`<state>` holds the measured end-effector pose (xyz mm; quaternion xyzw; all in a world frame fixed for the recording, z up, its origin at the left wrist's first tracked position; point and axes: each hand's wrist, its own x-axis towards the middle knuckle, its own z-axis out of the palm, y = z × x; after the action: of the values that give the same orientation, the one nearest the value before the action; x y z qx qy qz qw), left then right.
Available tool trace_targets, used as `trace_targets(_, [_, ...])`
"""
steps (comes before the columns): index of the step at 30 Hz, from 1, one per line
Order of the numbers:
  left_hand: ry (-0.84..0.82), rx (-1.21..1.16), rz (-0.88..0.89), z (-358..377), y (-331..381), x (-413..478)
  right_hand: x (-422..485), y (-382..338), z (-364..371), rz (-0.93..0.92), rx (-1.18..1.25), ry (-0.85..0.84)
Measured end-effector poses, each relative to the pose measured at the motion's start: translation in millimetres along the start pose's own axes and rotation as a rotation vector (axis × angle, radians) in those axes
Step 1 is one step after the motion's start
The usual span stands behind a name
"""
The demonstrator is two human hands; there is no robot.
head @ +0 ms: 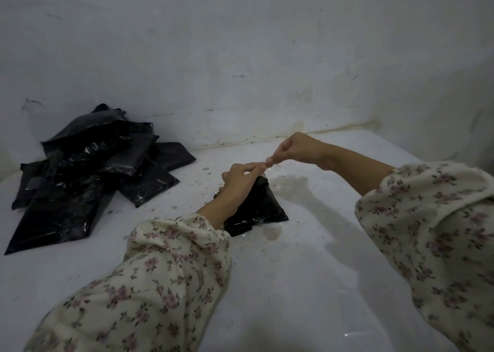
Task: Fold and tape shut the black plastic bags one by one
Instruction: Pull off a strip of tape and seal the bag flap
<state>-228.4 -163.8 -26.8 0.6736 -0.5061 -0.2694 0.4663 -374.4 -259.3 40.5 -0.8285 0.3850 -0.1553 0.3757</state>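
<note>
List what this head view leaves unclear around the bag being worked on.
All in the head view:
- Whatever the left hand and right hand pinch between them: too small or transparent to identify.
- Fold of the black bag: hidden under the left hand.
- Count in the pile of bags: overlapping, dark on dark.

A single wide-angle view was taken from the head, turned forward and down over a glossy white tabletop toward a scuffed white wall; the left hand and right hand were caught close, mid-frame.
</note>
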Motion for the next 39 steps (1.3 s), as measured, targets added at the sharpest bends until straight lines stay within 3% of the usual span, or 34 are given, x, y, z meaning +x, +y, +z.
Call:
trace_targets(10, [0.109,0.108,-0.133,10.1,13.4,-5.6,0.4,-4.5,8.5,-0.009,-0.243,0.245])
trace_targets(19, [0.091,0.15,-0.108,9.9,8.9,-5.1,-2.8,-4.6,0.8,-0.024,-0.009,0.031])
trace_targets(24, [0.043,0.157,-0.064,6.7,14.2,-9.2,-3.8,-0.7,-9.9,0.006,-0.025,-0.055])
trace_targets(39, [0.06,0.134,-0.053,3.3,22.8,-14.4,2.4,-3.8,-6.7,0.07,-0.029,0.049])
